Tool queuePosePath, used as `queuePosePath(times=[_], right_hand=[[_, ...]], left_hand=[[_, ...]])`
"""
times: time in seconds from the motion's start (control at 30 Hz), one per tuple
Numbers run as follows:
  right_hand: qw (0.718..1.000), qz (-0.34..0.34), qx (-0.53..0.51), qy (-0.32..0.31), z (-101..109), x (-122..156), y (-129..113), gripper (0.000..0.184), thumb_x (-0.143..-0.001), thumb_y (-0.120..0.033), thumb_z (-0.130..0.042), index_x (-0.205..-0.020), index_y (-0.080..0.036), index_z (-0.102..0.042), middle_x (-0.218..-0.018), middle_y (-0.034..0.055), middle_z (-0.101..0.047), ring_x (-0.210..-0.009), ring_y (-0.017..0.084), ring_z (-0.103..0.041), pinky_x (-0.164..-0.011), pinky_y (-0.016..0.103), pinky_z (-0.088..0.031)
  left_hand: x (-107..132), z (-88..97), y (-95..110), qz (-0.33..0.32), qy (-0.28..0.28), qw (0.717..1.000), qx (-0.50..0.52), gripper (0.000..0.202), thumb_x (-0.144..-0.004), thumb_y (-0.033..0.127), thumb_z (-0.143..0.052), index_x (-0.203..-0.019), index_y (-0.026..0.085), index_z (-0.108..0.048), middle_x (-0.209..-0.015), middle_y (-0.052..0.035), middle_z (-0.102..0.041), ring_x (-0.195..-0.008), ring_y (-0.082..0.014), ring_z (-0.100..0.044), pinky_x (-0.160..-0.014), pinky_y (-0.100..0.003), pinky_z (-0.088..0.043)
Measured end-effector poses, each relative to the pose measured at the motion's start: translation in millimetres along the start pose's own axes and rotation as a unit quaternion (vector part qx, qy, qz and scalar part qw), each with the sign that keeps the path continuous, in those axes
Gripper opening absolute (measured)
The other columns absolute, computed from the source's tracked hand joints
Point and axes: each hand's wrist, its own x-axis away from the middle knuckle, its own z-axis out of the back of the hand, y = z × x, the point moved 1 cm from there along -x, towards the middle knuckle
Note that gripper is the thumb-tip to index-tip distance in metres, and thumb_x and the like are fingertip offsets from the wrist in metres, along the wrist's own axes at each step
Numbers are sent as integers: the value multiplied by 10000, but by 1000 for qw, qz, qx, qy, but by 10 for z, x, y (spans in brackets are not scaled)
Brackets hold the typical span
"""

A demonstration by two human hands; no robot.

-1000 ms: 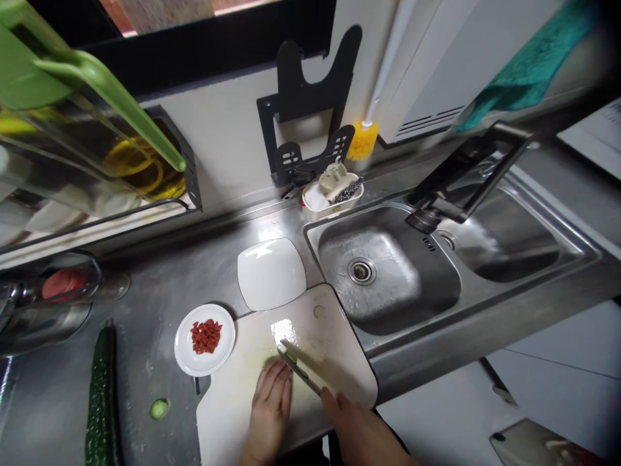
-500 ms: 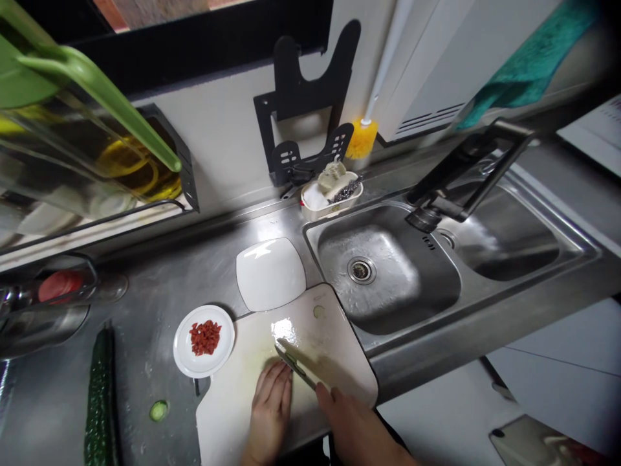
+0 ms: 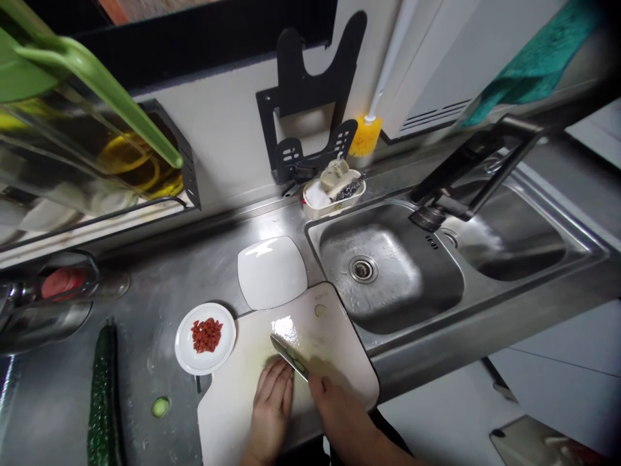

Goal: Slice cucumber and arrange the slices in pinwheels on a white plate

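My right hand is closed round the handle of a kitchen knife, whose blade points up and left over the white cutting board. Just left of the blade, my left hand presses down on the board with its fingers held together and bent. Whatever lies under those fingers is hidden. A thin pale green slice rests near the board's top right corner. Off the board to the left are a cut green end piece and a long dark cucumber.
A small round plate with chopped red bits touches the board's left side. Behind the board lies a white square plate. To the right is a double steel sink with a dark faucet. An oil jug stands upper left.
The knife's tip has shifted slightly left and up, and my right hand has moved a little left with it, nearer my left hand. My left hand stays almost where it was.
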Motion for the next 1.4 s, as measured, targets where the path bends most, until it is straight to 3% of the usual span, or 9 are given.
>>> queuePosePath(times=[0.3,0.53,0.73,1.4], right_hand=[[998,-27,-20,59,-61,98,121,519,-799,34,-351,-1244,-180,-512,-969,84,-663,-832,203,-641,-684,263,-442],[1000,-4,12,18,10,323,107,612,-756,59,-337,-1308,-177,-455,-1004,90,-660,-809,211,-646,-617,256,-425],[1000,7,19,24,-39,445,136,626,-737,78,-322,-1303,-156,-451,-986,97,-662,-793,204,-642,-623,251,-408],[999,12,39,13,82,422,118,539,-770,64,-327,-1233,-148,-502,-938,99,-678,-751,190,-650,-592,232,-404]], left_hand=[[-47,15,46,7,12,1000,14,291,-902,168,-444,-1157,173,-583,-1101,-83,-661,-1079,-196,-596,-973,-422,-495],[-49,23,50,8,27,1000,13,252,-898,171,-441,-1075,174,-620,-1044,-78,-677,-1051,-197,-612,-950,-408,-513],[-27,5,40,11,37,999,15,239,-904,188,-432,-1050,166,-621,-1020,-81,-677,-1055,-202,-609,-963,-423,-505],[0,-9,13,-3,20,1000,8,241,-900,164,-438,-1067,160,-612,-1058,-84,-671,-1092,-207,-585,-990,-438,-478]])
